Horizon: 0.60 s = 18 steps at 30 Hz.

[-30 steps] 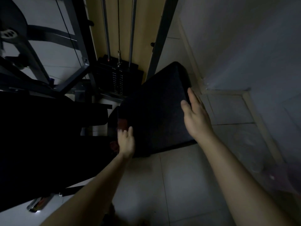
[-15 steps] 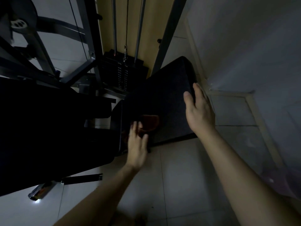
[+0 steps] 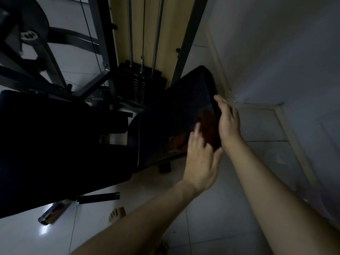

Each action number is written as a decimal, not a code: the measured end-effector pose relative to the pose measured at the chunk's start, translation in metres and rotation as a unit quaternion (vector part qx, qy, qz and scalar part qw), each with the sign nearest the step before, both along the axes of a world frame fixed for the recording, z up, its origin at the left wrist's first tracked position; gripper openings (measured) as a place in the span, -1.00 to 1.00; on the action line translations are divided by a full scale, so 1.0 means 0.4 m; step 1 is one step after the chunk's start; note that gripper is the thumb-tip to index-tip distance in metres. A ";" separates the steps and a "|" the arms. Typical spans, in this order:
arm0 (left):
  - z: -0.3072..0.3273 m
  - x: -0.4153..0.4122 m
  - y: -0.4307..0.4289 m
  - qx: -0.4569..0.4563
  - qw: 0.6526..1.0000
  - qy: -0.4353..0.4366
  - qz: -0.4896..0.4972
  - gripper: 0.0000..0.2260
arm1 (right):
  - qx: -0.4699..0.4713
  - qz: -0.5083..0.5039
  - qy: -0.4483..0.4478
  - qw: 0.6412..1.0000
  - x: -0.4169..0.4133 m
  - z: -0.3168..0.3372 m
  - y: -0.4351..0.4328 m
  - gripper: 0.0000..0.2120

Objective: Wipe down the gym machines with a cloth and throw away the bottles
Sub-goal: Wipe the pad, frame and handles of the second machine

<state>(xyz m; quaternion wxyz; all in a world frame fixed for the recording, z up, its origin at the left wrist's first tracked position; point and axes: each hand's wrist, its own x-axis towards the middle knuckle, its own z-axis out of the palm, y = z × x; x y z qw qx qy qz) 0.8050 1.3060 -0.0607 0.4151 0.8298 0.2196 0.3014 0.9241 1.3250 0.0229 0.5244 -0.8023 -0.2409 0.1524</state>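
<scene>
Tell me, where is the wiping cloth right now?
In the head view, right of centre, the reddish cloth lies on the black seat pad near its right edge, pressed by the left hand and just left of the right hand.

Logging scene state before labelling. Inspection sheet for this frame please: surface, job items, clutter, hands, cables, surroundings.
Surface: black padded machine seat, tilted and dimly lit.
Job's things: reddish-brown cloth lies on the seat's right part; no bottle clearly seen.
Clutter: shiny oblong object on the floor at lower left, too dark to identify.
Grippers: left hand presses on the cloth with its fingers extended; right hand lies flat against the seat's right edge.
Cables: thin steel cable runs down to the black weight stack.
Surroundings: pale tiled floor, grey wall, bare foot.
</scene>
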 end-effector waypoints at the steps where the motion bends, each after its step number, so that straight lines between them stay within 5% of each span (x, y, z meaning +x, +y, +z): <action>1: 0.001 0.003 0.010 0.058 0.998 -0.015 -0.034 -0.55 | 0.001 0.008 0.006 1.000 -0.005 0.002 -0.012 -0.58; 4: -0.054 -0.015 0.054 0.162 0.985 -0.013 -0.060 -0.42 | -0.040 0.044 -0.004 0.998 -0.045 -0.014 -0.063 -0.47; 6: -0.101 -0.043 0.068 0.140 0.990 0.003 -0.017 -0.37 | -0.107 0.070 -0.091 0.988 -0.068 -0.041 -0.093 -0.46; 10: -0.204 -0.170 0.055 0.014 0.992 0.073 0.102 -0.41 | -0.153 0.084 -0.174 0.969 -0.100 -0.059 -0.119 -0.52; 14: -0.265 -0.243 0.054 -0.184 0.937 0.223 0.197 -0.60 | -0.167 0.117 -0.178 0.963 -0.086 -0.051 -0.132 -0.65; 18: -0.193 -0.269 0.048 -0.297 0.894 0.197 0.273 -0.70 | -0.156 0.114 -0.192 0.962 -0.150 -0.035 -0.196 -0.77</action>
